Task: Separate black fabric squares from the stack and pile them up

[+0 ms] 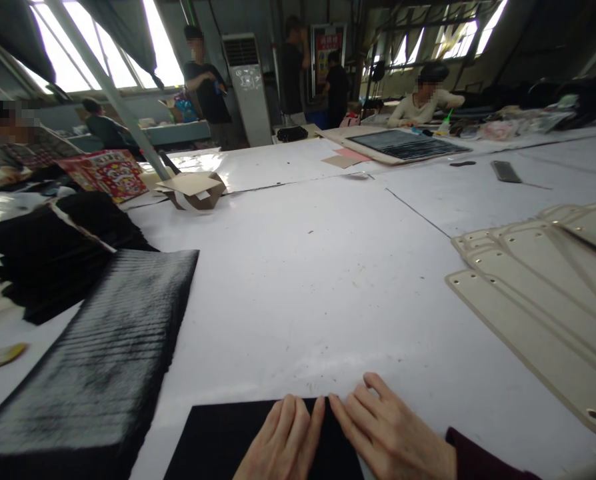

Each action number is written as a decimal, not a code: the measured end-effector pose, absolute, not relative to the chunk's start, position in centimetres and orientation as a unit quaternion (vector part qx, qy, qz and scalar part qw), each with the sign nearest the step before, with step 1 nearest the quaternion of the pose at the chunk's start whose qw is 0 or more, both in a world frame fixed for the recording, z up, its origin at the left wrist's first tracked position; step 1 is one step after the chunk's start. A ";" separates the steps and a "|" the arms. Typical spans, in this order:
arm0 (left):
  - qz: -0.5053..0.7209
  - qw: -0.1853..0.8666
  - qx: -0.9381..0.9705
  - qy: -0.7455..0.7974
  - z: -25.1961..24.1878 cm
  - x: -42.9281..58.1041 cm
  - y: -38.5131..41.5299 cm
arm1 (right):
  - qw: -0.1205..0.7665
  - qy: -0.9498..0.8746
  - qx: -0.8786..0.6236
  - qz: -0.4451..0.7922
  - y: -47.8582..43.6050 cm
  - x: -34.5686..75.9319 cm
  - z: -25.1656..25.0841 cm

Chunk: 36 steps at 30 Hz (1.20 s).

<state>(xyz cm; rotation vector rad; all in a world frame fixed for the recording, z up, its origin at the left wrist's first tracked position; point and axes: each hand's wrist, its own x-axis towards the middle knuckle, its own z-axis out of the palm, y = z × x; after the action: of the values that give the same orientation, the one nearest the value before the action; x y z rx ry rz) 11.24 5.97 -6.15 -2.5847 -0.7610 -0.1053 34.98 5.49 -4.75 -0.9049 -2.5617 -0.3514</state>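
Head view: black sheet point(218, 440) lay at near side of white table point(288, 300). Left hand point(281, 443): fingers together, on sheet. Right hand point(385, 427): fingers partly fanned, at sheet's edge. Pinch: could not tell. Even fingertip pressure seemed best.

No text can be read; the red wall sign point(324, 55) seems to bear characters, too small here.

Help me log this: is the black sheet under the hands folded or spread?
Spread, where visible: the black sheet lies flat and smooth. Cannot tell beyond the frame.
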 end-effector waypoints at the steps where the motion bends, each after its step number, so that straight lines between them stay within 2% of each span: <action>1: -0.038 0.222 -0.935 -0.275 -6.1 11.3 6.0 | 0.201 -0.916 -0.324 -0.127 5.5 35.0 -4.8; 21: -0.010 0.179 -0.935 -0.305 -4.9 11.9 5.5 | 0.203 -0.916 -0.336 -0.077 5.2 35.1 -5.3; 26: -0.014 0.158 -0.935 -0.317 -4.7 11.9 5.0 | 0.224 -0.890 -0.392 0.058 5.0 35.2 -4.2; 31: -0.027 0.131 -0.931 -0.340 -4.1 12.2 4.6 | 0.337 -0.777 -0.480 0.228 4.3 33.0 -2.6; 33: -0.029 0.116 -0.930 -0.348 -3.7 12.1 4.5 | 0.338 -0.769 -0.484 0.243 3.8 31.7 -2.8; 36: -0.026 0.081 -0.931 -0.355 -3.0 11.2 4.6 | 0.295 -0.807 -0.477 0.184 2.9 30.4 -3.9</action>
<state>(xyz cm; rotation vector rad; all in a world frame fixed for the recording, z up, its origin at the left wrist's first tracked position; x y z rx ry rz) 11.19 4.56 -3.04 -2.7837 -1.0614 -0.0780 30.38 2.92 -3.89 -1.2682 -2.1477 0.4898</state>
